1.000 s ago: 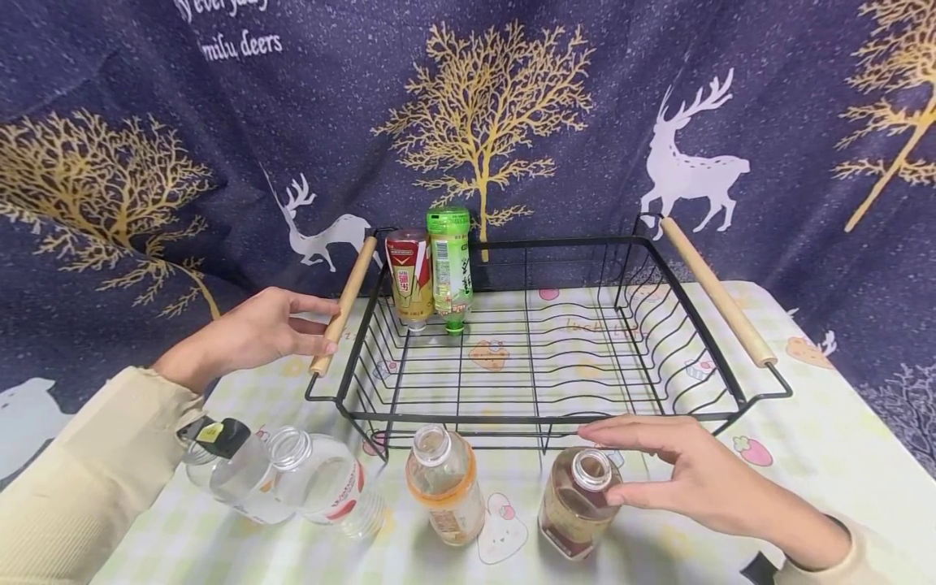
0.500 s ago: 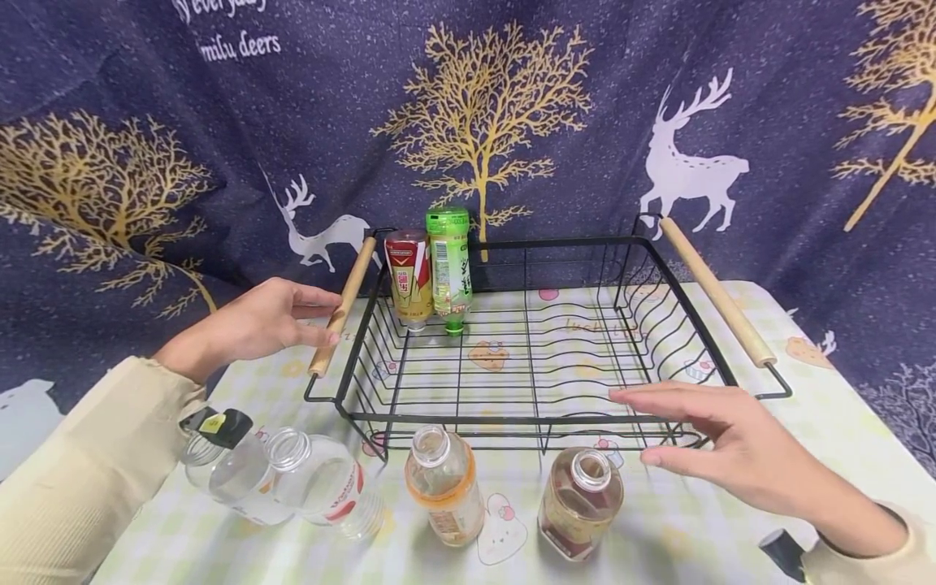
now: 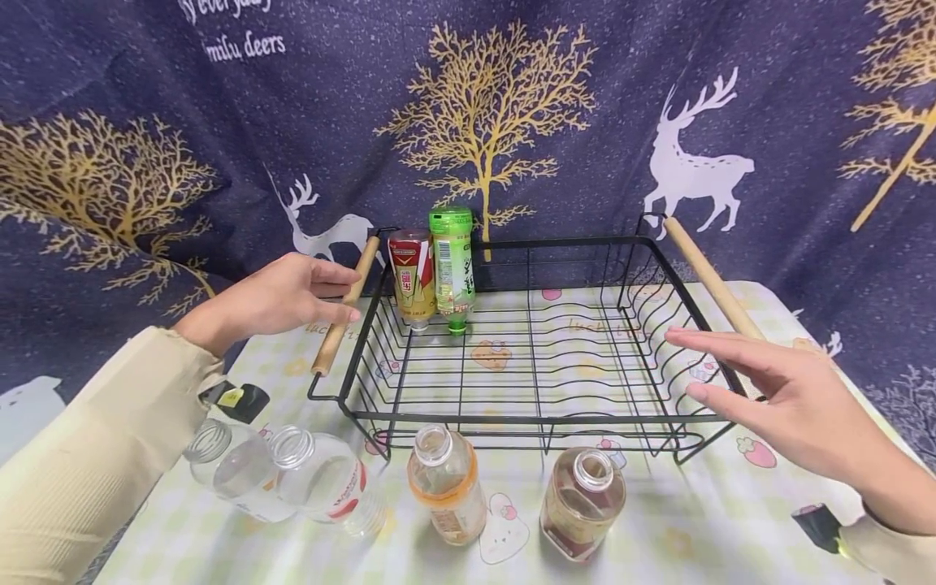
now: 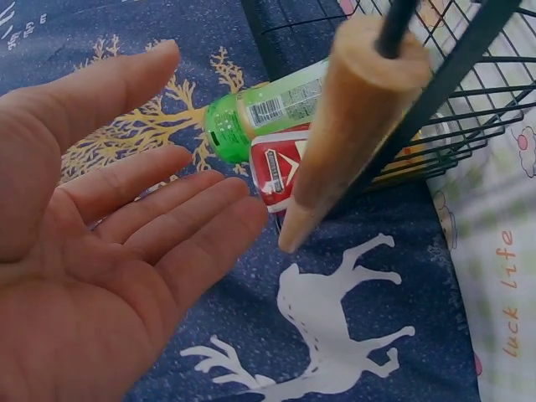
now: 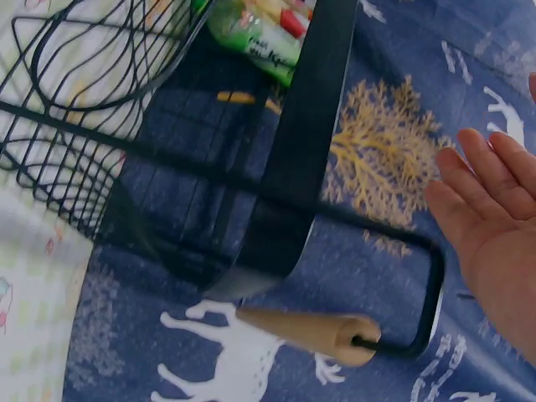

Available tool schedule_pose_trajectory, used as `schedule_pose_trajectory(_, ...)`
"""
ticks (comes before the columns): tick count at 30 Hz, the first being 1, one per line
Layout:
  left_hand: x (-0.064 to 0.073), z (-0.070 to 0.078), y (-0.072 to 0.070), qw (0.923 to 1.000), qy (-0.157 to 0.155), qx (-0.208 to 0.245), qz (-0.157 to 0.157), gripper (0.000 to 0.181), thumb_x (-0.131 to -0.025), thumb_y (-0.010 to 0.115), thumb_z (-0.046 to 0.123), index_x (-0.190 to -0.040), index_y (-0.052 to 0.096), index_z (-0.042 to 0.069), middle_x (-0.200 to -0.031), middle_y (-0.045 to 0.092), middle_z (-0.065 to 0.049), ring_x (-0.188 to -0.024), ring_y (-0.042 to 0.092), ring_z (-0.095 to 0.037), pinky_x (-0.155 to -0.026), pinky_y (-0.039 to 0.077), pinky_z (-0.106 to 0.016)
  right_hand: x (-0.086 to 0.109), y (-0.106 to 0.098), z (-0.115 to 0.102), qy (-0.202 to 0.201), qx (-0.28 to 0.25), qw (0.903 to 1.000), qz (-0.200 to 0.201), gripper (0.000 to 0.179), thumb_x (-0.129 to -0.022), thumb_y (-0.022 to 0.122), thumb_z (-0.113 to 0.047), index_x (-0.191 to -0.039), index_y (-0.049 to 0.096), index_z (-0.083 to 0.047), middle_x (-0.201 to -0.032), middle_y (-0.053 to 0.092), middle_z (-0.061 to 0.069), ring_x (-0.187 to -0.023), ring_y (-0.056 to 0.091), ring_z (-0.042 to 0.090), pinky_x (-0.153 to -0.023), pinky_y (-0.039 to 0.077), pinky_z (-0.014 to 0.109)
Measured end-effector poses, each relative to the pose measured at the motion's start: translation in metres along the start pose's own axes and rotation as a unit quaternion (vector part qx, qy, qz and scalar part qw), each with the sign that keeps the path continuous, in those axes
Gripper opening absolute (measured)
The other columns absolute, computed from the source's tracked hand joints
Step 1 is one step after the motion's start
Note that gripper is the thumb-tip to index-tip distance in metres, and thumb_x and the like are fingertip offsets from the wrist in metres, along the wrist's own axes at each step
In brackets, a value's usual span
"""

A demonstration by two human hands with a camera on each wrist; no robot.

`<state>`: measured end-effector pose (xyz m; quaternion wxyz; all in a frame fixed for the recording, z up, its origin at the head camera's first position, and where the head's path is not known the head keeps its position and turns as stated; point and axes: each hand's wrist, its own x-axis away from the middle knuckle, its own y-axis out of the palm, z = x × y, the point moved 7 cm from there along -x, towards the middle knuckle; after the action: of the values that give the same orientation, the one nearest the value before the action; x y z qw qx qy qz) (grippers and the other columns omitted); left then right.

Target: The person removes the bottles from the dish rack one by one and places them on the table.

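A black wire dish rack (image 3: 504, 420) with wooden handles stands on the table. My left hand (image 3: 281, 296) is over its left handle (image 3: 332, 345), fingers extended; in the left wrist view, the palm faces the camera and nothing is held. Over the rack's right end hovers my right hand (image 3: 790, 398), thumb and fingers apart, near the right handle (image 3: 709, 272) and partly covering it. A red and gold bottle (image 3: 413, 276) and a green bottle (image 3: 453, 260) stand neck down in the rack's back left corner.
Along the table's front stand a clear bottle (image 3: 241, 471), a clear bottle with a red label (image 3: 322, 479), a bottle with an orange band (image 3: 448, 491) and a brownish bottle (image 3: 581, 504), all uncapped. A dark blue curtain (image 3: 556, 195) hangs behind.
The right hand has left the brownish bottle, moving right and forward to the rack's right end. My left hand has shifted slightly forward and right along its handle. The bottles stay put.
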<state>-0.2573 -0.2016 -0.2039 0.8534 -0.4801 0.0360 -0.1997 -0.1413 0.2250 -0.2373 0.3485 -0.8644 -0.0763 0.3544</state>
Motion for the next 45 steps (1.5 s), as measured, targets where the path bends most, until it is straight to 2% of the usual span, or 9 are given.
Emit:
schedule_pose_trajectory(4,-0.005,0.009,-0.002,1.0,0.007,-0.001,0.003,0.064,-0.093,0.073,0.021,-0.142,0.047,-0.011,-0.14,0.053,-0.027,-0.124,0.057,-0.038,-0.099,0.049,-0.05,0.001,-0.006,0.014,0.041,0.004,0.9991,0.009,0.056,-0.08,0.076,0.011,-0.131,0.067,-0.009,-0.133,0.064,-0.008,-0.127,0.051,-0.004,-0.101,0.037,0.006)
schedule_pose_trajectory(10,-0.012,0.025,-0.006,0.9997,0.019,-0.01,0.012,0.064,-0.093,0.073,0.025,-0.141,0.048,-0.01,-0.144,0.05,-0.025,-0.131,0.05,-0.04,-0.105,0.045,-0.052,0.007,-0.013,0.042,0.108,0.052,0.9926,0.018,0.055,-0.085,0.079,-0.005,-0.136,0.064,-0.018,-0.13,0.053,-0.032,-0.103,0.055,-0.012,-0.076,0.039,0.005)
schedule_pose_trajectory(15,-0.021,0.037,-0.007,0.9997,0.012,-0.019,0.002,0.064,-0.095,0.071,0.027,-0.144,0.047,-0.007,-0.147,0.048,-0.023,-0.134,0.047,-0.039,-0.109,0.04,-0.053,0.008,-0.019,0.056,0.147,0.095,0.9845,0.011,0.055,-0.088,0.078,-0.015,-0.14,0.06,-0.015,-0.115,0.066,0.003,-0.074,0.043,-0.011,-0.056,0.028,0.017)
schedule_pose_trajectory(21,-0.037,0.053,-0.006,0.9993,0.011,-0.036,0.006,0.065,-0.094,0.072,0.026,-0.144,0.046,-0.006,-0.146,0.049,-0.023,-0.134,0.047,-0.037,-0.11,0.039,-0.051,0.011,-0.023,0.068,0.175,0.114,0.9778,0.021,0.058,-0.088,0.079,-0.019,-0.141,0.058,-0.01,-0.114,0.066,0.024,-0.099,0.047,-0.011,-0.08,0.035,0.024)
schedule_pose_trajectory(25,-0.048,0.057,-0.003,0.9998,-0.001,-0.022,-0.002,0.067,-0.094,0.073,0.024,-0.147,0.043,-0.004,-0.148,0.047,-0.021,-0.136,0.046,-0.033,-0.109,0.041,-0.049,0.013,-0.022,0.079,0.207,0.101,0.9732,0.0,0.064,-0.09,0.077,-0.022,-0.148,0.05,-0.011,-0.138,0.053,0.03,-0.134,0.046,0.024,-0.1,0.035,0.051)
schedule_pose_trajectory(31,-0.061,0.062,-0.001,0.9998,-0.004,-0.016,-0.006,0.067,-0.094,0.072,0.023,-0.149,0.042,-0.003,-0.15,0.046,-0.019,-0.136,0.046,-0.031,-0.11,0.041,-0.047,0.014,-0.02,0.088,0.229,0.09,0.9688,-0.028,0.07,-0.093,0.073,-0.023,-0.153,0.04,-0.007,-0.146,0.041,0.034,-0.119,0.042,0.066,-0.093,0.032,0.076)
schedule_pose_trajectory(35,-0.071,0.065,-0.003,0.9998,-0.014,-0.012,-0.003,0.068,-0.096,0.07,0.025,-0.151,0.04,0.0,-0.153,0.043,-0.017,-0.138,0.043,-0.03,-0.111,0.04,-0.046,0.017,-0.02,0.092,0.232,0.101,0.9669,-0.034,0.068,-0.096,0.069,-0.023,-0.154,0.037,-0.008,-0.146,0.04,0.036,-0.117,0.045,0.065,-0.101,0.045,0.045)
schedule_pose_trajectory(39,-0.083,0.065,-0.005,0.9996,-0.029,0.002,-0.005,0.069,-0.097,0.068,0.025,-0.153,0.036,0.001,-0.155,0.04,-0.016,-0.14,0.04,-0.029,-0.112,0.039,-0.045,0.02,-0.022,0.097,0.233,0.106,0.9661,-0.034,0.064,-0.099,0.065,-0.022,-0.154,0.037,-0.007,-0.144,0.04,0.037,-0.116,0.048,0.062,-0.077,0.032,0.001)
schedule_pose_trajectory(45,-0.096,0.064,-0.007,0.9987,-0.047,0.016,0.001,0.069,-0.097,0.068,0.025,-0.154,0.035,0.002,-0.153,0.041,-0.016,-0.141,0.038,-0.029,-0.113,0.038,-0.044,0.022,-0.021,0.099,0.23,0.101,0.9673,-0.034,0.063,-0.1,0.062,-0.018,-0.155,0.034,-0.004,-0.146,0.038,0.036,-0.115,0.047,0.062,-0.07,0.026,-0.005)
